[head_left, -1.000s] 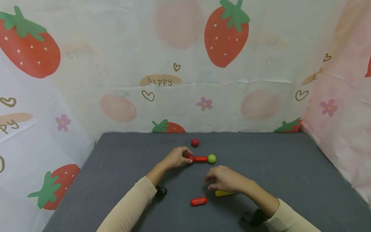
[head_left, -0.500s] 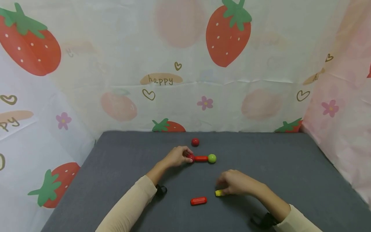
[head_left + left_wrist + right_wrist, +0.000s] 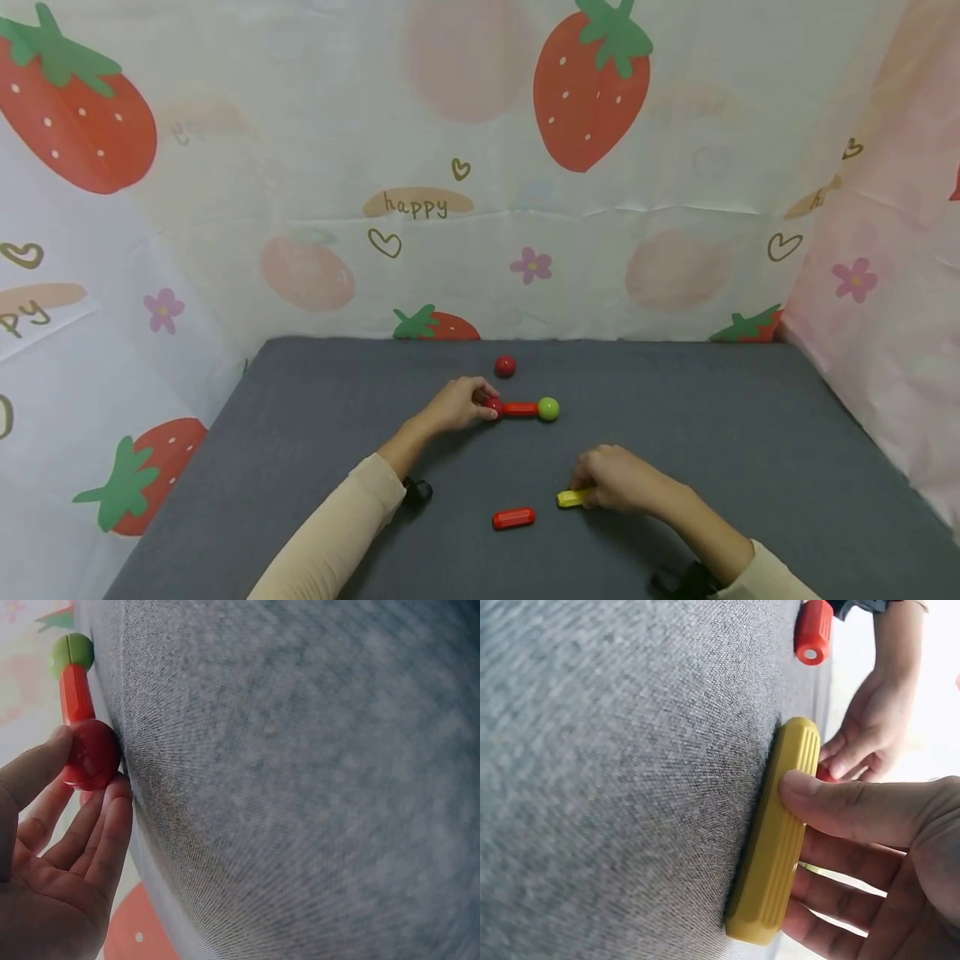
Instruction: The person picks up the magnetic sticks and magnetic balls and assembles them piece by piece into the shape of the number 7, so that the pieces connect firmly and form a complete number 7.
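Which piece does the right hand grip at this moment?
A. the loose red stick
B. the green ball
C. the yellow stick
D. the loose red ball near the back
C: the right hand pinches the yellow stick between thumb and fingers on the grey mat.

Lone red ball [image 3: 505, 366], loose red stick [image 3: 513, 519]

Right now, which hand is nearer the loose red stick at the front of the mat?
Right. The right hand pinches the yellow stick just beside the loose red stick. The left hand is farther back, holding the red ball of the joined piece.
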{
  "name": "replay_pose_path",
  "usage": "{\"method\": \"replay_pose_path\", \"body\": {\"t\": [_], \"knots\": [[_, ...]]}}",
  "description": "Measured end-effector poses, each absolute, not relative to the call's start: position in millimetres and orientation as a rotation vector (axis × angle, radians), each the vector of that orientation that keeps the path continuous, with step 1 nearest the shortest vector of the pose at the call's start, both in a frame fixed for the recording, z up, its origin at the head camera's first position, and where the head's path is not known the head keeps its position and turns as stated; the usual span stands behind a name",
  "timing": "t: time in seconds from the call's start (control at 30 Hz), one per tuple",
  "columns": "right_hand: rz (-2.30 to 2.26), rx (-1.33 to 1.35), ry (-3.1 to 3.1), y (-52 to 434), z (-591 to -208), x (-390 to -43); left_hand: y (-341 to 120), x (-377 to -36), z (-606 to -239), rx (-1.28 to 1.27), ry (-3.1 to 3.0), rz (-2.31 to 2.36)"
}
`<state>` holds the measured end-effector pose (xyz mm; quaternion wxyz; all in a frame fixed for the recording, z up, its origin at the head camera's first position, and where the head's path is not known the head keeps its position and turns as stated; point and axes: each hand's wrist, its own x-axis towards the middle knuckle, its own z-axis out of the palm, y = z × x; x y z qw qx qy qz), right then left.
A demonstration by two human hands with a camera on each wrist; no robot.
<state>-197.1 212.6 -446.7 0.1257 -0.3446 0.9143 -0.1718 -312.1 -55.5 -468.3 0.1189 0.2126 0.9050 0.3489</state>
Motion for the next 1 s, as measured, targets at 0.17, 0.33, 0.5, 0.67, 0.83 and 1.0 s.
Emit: {"method": "replay_pose_path", "body": {"t": [0.17,0.33,0.5,0.67,0.83,1.0], "knots": [[-0.503,-0.989,2.668,212,-447,-197,-57,-312,-469,0.636,2.643,1.020],[-0.517,-0.994,2.661,212,-447,-197,-57,-312,-470,0.637,2.647,1.024],[-0.554,-0.970,2.645,213,-447,-198,-57,-312,-470,0.637,2.643,1.025],[-0.632,-0.891,2.649,213,-449,-202,-56,-313,-470,0.623,2.646,1.037],[-0.718,-0.779,2.683,213,-451,-207,-56,-313,-469,0.634,2.646,1.047],[-0.814,-0.643,2.705,210,-452,-210,-56,-313,-469,0.641,2.637,1.044]]}}
